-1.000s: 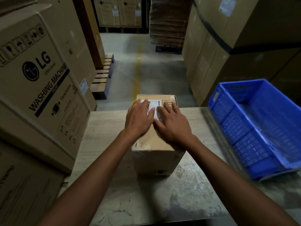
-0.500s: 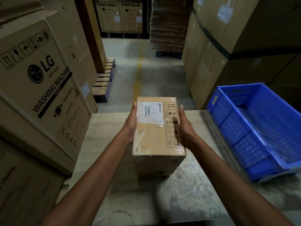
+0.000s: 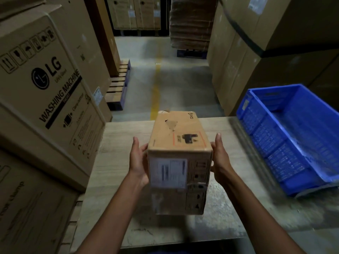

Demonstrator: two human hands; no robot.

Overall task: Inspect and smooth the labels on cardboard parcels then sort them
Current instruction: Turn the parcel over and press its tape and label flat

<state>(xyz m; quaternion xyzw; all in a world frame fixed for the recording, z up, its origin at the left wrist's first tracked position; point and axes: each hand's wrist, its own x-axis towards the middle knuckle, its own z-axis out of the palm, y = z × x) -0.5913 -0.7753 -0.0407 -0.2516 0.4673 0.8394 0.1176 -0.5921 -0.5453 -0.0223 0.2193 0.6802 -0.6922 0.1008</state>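
A single cardboard parcel (image 3: 178, 143) sits in the middle of the frame, held between two bare hands over the one pale wooden table (image 3: 117, 143). It appears lifted clear of the surface, though its blurred lower edge leaves that uncertain. The face turned toward the camera carries one white label (image 3: 167, 172), its print too smeared to read, with a column of handling symbols just to its right.

The left hand (image 3: 138, 162) presses flat against the parcel's left side and the right hand (image 3: 220, 160) against its right side. On each hand two digits show, lying straight along the cardboard and slightly apart. The remaining fingers are hidden behind the parcel, so whether they curl under it cannot be told.

At the right edge of the frame, one blue plastic crate (image 3: 275, 143) rests on the table, well apart from the parcel. In the upper left stands one large carton printed "LG WASHING MACHINE" (image 3: 45, 85). Beyond the table, one yellow floor line (image 3: 156, 88) runs away up the centre, with one wooden pallet (image 3: 119, 87) to its left.
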